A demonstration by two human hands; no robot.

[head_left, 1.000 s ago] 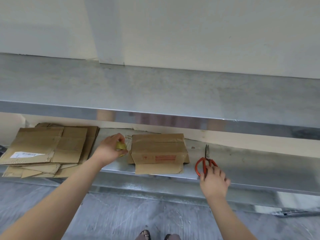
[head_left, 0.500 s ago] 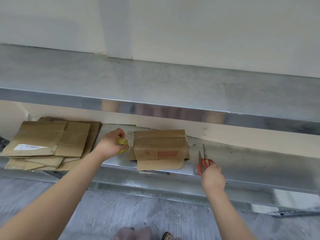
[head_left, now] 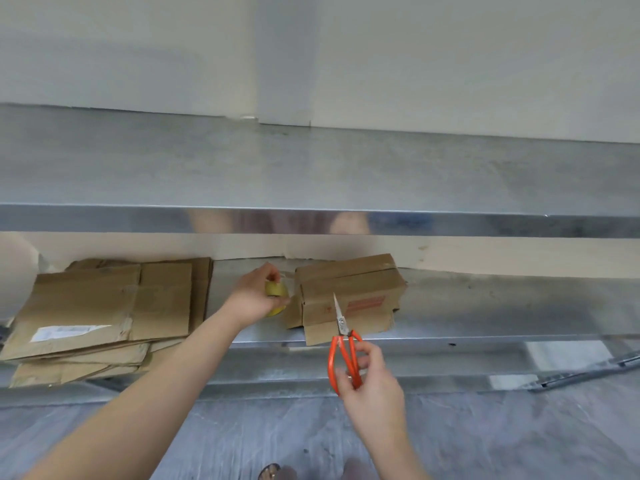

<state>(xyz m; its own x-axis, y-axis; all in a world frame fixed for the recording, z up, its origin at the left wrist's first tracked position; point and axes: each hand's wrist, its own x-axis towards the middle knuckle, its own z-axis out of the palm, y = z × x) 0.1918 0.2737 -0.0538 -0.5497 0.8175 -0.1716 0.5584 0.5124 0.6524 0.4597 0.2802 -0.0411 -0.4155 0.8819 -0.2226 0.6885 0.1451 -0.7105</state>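
A small cardboard box [head_left: 349,289] with red print lies on the lower metal shelf [head_left: 502,306], its flaps folded over. My left hand [head_left: 254,299] grips a yellowish roll of tape [head_left: 276,289] just left of the box, and a clear strip seems to run from the roll to the box edge. My right hand [head_left: 372,379] holds orange-handled scissors [head_left: 341,351] by the loops, lifted in front of the shelf edge. The blades point up across the box's front flap.
A pile of flattened cardboard boxes [head_left: 100,313] lies on the lower shelf at the left, one with a white label. A wide metal upper shelf [head_left: 311,174] juts out above. The floor [head_left: 485,438] below is grey, and feet show at the bottom edge.
My right hand took the scissors off the shelf and lifted them toward me and left, in front of the box. My left hand kept holding the tape roll beside the box.
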